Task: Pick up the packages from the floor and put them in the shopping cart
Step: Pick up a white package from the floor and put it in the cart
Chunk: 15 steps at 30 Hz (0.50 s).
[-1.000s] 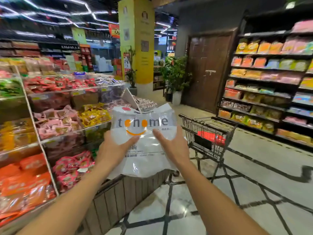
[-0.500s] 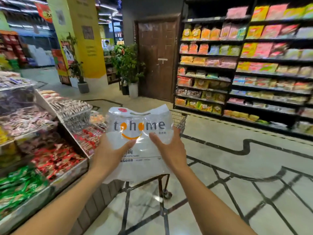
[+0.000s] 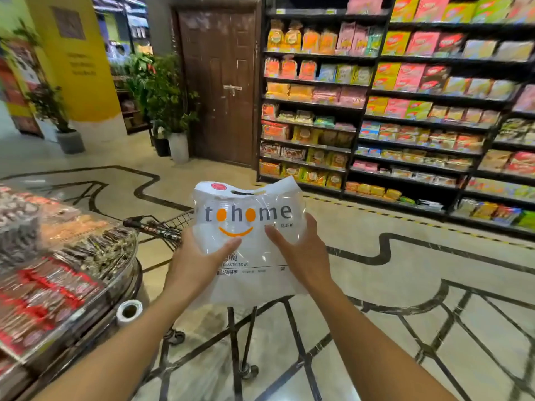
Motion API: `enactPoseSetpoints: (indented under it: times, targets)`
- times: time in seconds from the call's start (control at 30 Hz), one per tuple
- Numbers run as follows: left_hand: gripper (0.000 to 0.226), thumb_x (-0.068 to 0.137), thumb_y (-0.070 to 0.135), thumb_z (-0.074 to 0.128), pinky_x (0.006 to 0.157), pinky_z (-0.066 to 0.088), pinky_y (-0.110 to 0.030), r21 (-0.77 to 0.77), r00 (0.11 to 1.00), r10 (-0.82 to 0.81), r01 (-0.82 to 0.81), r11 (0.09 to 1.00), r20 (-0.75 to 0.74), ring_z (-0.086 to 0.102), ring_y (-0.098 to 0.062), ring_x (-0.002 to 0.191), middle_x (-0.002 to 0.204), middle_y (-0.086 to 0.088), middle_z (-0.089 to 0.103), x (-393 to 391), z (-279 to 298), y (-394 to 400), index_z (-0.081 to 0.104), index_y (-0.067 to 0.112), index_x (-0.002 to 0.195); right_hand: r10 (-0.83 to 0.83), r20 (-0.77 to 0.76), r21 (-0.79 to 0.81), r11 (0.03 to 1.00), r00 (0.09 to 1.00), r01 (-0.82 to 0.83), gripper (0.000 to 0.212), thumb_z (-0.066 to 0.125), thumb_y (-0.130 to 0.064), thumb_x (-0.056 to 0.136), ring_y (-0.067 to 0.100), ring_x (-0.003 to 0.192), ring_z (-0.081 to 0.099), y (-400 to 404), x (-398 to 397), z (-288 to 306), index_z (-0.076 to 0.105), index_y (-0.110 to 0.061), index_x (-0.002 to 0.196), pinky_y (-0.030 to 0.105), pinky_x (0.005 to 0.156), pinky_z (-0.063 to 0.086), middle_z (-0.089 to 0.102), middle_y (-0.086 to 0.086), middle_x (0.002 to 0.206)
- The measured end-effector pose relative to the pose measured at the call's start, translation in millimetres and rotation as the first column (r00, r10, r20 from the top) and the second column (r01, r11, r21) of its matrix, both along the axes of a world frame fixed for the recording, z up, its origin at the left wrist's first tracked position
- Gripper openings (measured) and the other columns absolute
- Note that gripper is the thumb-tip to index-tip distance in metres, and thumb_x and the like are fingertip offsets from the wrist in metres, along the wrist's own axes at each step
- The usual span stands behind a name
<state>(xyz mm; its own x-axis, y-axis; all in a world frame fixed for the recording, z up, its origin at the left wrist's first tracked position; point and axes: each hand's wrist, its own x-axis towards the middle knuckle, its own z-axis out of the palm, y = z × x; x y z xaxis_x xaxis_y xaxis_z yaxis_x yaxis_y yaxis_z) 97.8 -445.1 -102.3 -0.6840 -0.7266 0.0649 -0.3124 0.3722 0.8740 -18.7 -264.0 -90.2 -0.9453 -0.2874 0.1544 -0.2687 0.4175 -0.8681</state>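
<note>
Plastic package (image 3: 249, 244), one, two hands, one cart (image 3: 162, 227)

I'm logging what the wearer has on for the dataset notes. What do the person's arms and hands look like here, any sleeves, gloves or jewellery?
Both forearms are bare right down to the frame's bottom edge, with no sleeve in view. The left hand and right hand wear no gloves, and no watch, bracelet or ring shows on the visible sides.
</note>
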Motion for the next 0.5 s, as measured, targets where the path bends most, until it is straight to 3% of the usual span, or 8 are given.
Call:
enactPoseSetpoints:
  times: [0.13, 0.27, 0.37, 0.43, 0.5]
  targets:
    - [0.106, 0.049, 0.093, 0.067, 0.074, 0.046, -0.037, -0.004, 1.000, 0.007, -0.006, 1.000, 0.019, 0.061, -0.025, 0.101, 0.116, 0.005, 0.065, -71.5, 1.8, -18.9, 0.046, 0.032, 0.133, -0.025, 0.026, 0.002, 1.000, 0.999, 0.025, 0.115, 0.056, -0.093, 0.059, 0.025, 0.120, 0.065, -17.9, -66.6, 0.3, 0.029, -0.035, 0.154, 0.052, 0.101, 0.054, 0.065, -0.005, 0.136]
    - [0.101, 0.050, 0.093, 0.067, 0.075, 0.048, -0.038, -0.014, 0.998, 0.034, -0.034, 0.999, 0.052, 0.063, -0.026, 0.100, 0.115, 0.004, 0.066, -134.5, -8.3, -35.3, 0.047, 0.032, 0.128, -0.021, 0.059, 0.008, 1.000, 0.998, 0.021, 0.106, 0.062, -0.086, 0.067, 0.027, 0.120, 0.064, -36.3, -133.9, -12.6, 0.030, -0.034, 0.153, 0.049, 0.100, 0.053, 0.064, -0.003, 0.135]
    - [0.102, 0.049, 0.093, 0.067, 0.084, 0.053, -0.042, -0.008, 0.995, 0.072, -0.072, 0.997, 0.067, 0.064, -0.027, 0.104, 0.115, 0.004, 0.065, -178.8, -20.1, -46.7, 0.046, 0.033, 0.129, 0.006, 0.081, 0.001, 1.000, 0.997, -0.006, 0.097, 0.065, -0.084, 0.068, 0.027, 0.117, 0.065, -52.6, -185.0, -28.0, 0.037, -0.033, 0.145, 0.047, 0.097, 0.053, 0.065, -0.004, 0.125]
    - [0.102, 0.051, 0.092, 0.066, 0.082, 0.051, -0.040, -0.027, 0.991, 0.104, -0.102, 0.994, 0.079, 0.062, -0.025, 0.103, 0.116, 0.005, 0.064, -206.0, -28.5, -53.7, 0.046, 0.032, 0.130, 0.041, 0.084, 0.003, 0.999, 0.996, -0.041, 0.088, 0.067, -0.083, 0.070, 0.027, 0.114, 0.065, -64.3, -218.7, -39.6, 0.041, -0.033, 0.137, 0.046, 0.095, 0.054, 0.063, -0.007, 0.118]
    - [0.100, 0.055, 0.089, 0.068, 0.084, 0.052, -0.041, -0.031, 0.988, 0.117, -0.115, 0.993, 0.105, 0.065, -0.026, 0.106, 0.118, 0.005, 0.068, -230.5, -34.6, -62.2, 0.050, 0.029, 0.134, 0.087, 0.107, 0.003, 0.996, 0.991, -0.087, 0.088, 0.066, -0.086, 0.068, 0.027, 0.115, 0.066, -75.9, -249.8, -49.4, 0.042, -0.034, 0.134, 0.049, 0.097, 0.054, 0.065, -0.007, 0.122]
